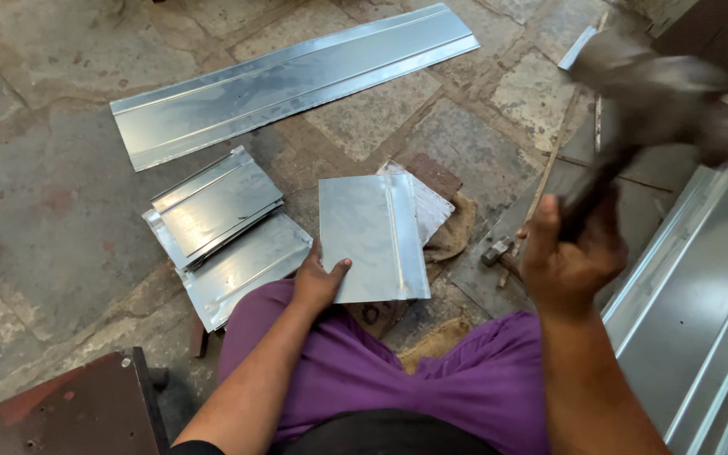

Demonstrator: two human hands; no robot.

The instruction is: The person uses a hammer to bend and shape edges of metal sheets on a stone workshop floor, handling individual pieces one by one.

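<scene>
My left hand (pixel 318 280) presses its fingers and thumb on the near left corner of a small rectangular sheet-metal piece (pixel 372 236) with a folded seam down its right side. The piece lies flat on a block over sacking in front of my knees. My right hand (pixel 570 253) is raised to the right, fist closed around the dark handle of a mallet (pixel 659 93), whose big head is blurred high at the upper right.
A stack of similar folded metal pieces (pixel 221 223) lies left of the held one. A long metal strip (pixel 288 80) stretches across the stone floor behind. A small hammer (pixel 499 250) rests on the floor. Large metal sheets (pixel 701 295) lie at right; a dark block (pixel 77 413) sits bottom left.
</scene>
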